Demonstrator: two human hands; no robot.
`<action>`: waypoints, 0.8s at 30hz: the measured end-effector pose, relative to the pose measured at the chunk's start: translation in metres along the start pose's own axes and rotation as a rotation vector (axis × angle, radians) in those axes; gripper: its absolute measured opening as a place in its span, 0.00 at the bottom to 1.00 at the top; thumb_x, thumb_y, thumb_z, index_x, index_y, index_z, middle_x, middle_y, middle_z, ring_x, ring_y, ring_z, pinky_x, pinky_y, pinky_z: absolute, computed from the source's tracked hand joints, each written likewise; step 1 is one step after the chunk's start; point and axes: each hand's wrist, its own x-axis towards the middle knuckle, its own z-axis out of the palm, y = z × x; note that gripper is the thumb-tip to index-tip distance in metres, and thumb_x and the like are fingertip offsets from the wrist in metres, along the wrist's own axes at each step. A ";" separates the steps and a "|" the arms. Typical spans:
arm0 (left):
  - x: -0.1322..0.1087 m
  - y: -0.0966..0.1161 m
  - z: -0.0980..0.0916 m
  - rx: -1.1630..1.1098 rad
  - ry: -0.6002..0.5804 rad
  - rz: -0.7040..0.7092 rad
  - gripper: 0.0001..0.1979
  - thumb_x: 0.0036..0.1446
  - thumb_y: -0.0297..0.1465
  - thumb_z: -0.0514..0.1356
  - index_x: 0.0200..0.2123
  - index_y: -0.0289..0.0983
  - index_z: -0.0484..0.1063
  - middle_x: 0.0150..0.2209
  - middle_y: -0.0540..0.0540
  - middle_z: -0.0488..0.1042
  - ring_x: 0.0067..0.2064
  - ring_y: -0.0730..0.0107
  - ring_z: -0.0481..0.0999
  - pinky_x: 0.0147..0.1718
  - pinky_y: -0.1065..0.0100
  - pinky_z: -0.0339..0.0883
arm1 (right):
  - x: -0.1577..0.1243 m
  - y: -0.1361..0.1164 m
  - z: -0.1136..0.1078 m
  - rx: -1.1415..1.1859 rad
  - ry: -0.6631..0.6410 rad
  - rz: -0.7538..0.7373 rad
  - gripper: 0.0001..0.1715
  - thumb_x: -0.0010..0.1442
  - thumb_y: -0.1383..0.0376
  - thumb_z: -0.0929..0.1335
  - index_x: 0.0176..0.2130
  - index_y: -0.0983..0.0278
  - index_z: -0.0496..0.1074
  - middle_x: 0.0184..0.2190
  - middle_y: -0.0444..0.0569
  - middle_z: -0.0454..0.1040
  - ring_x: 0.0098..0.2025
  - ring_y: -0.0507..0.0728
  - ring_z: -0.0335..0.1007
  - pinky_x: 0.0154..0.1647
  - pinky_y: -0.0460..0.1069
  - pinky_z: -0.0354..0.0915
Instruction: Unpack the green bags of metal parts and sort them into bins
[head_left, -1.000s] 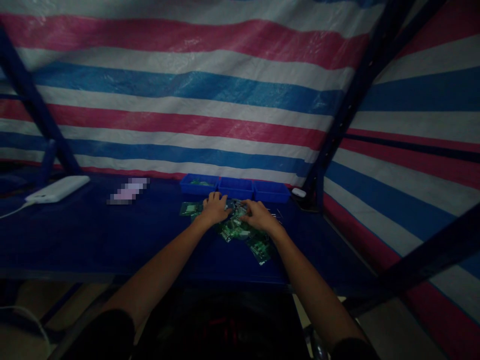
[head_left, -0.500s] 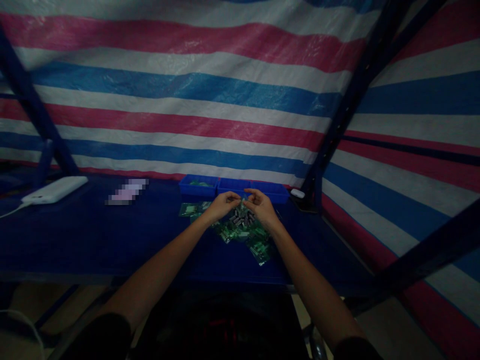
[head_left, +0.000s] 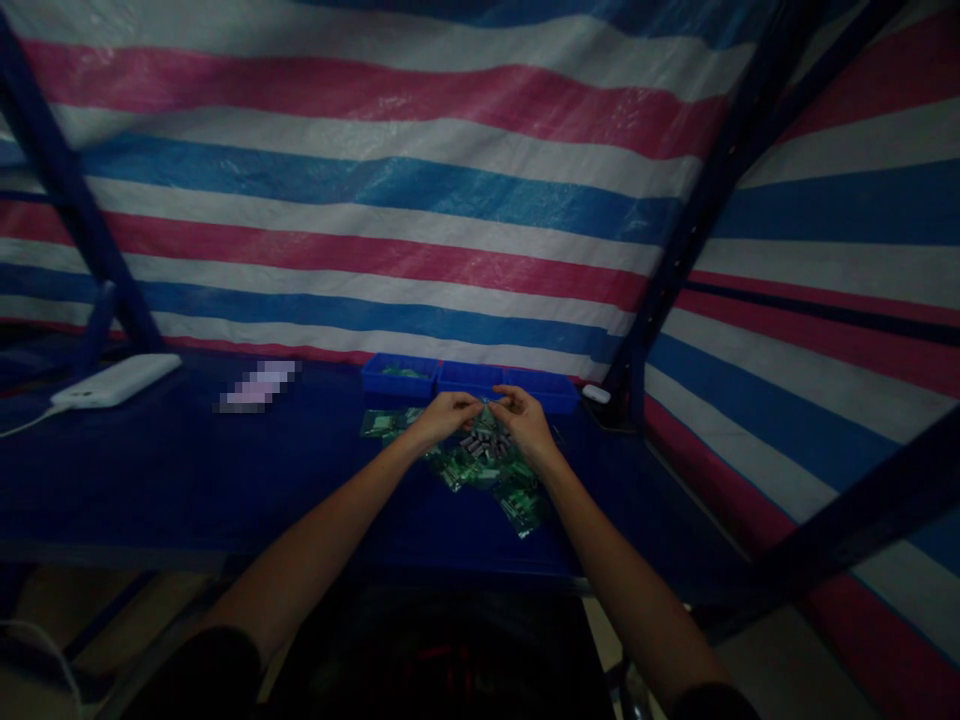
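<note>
Left hand (head_left: 448, 414) and right hand (head_left: 520, 419) pinch a clear plastic bag (head_left: 486, 416) between them. Probably light, limp, slippery; best held by the edge.

A white device (head_left: 120, 381) (cable (head_left: 34, 421) attached) lies at left, before a striped plastic sheet (head_left: 375, 205).

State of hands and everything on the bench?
Left hand: pinching small packet
Right hand: apparently pinching same packet
Green packets: loosely heaped
Dark parts: piled
Left blue bin: open, holding packets
Other blue bins: open, contents unclear
White power bank: flat, cable attached
White case: lid unclear
</note>
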 end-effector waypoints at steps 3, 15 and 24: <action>0.000 0.003 -0.001 -0.078 0.030 0.025 0.11 0.42 0.35 0.62 0.23 0.33 0.67 0.20 0.54 0.64 0.22 0.79 0.62 0.24 0.74 0.57 | -0.001 -0.001 0.000 -0.058 0.035 0.030 0.18 0.43 0.55 0.67 0.31 0.65 0.69 0.19 0.39 0.62 0.22 0.48 0.56 0.23 0.44 0.53; -0.005 0.009 -0.004 -0.126 -0.024 -0.028 0.09 0.41 0.27 0.61 0.30 0.35 0.68 0.27 0.51 0.69 0.29 0.77 0.66 0.27 0.75 0.59 | -0.006 -0.008 0.000 -0.051 0.047 0.141 0.18 0.42 0.52 0.67 0.21 0.64 0.64 0.14 0.40 0.64 0.16 0.49 0.58 0.18 0.44 0.52; 0.000 0.001 -0.005 -0.184 0.019 -0.134 0.09 0.43 0.25 0.56 0.33 0.37 0.67 0.32 0.49 0.71 0.35 0.74 0.70 0.33 0.72 0.63 | -0.006 -0.006 0.006 0.027 0.039 0.112 0.12 0.41 0.59 0.67 0.23 0.65 0.64 0.18 0.42 0.69 0.22 0.51 0.66 0.25 0.46 0.60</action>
